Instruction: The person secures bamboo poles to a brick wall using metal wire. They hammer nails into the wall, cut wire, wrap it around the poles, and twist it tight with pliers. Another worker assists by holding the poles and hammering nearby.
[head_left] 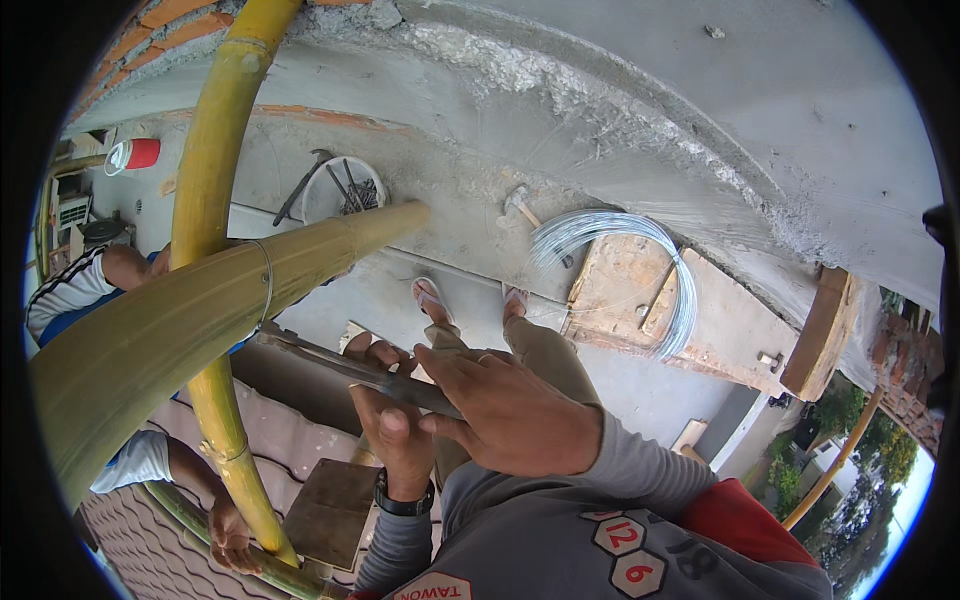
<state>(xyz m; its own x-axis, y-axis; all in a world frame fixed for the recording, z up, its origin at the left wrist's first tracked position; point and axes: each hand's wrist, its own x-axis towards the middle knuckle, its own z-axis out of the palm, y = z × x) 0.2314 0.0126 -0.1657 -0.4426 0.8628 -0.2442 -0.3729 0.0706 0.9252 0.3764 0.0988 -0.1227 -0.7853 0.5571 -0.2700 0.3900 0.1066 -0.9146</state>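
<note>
A long-handled pair of pincers (325, 356) reaches left from my hands, its head at a wire loop (268, 285). That loop goes round a thick bamboo pole (180, 330), which crosses a thinner yellow bamboo pole (212, 170). My left hand (393, 435), below a dark wristwatch, is closed round the handles, thumb and fingers showing on either side. My right hand (515, 412) lies over the handle ends from the right, its fingers bent onto them. Whether the pincers' jaws have bitten on the wire is too small to tell.
At left, another person's hand (230, 535) hangs by the lower bamboo. A white bucket (322, 195) with metal pieces, a hammer (520, 205) and a coil of wire (685, 300) on boards lie beyond my feet. Roof tiles (150, 540) fill the lower left.
</note>
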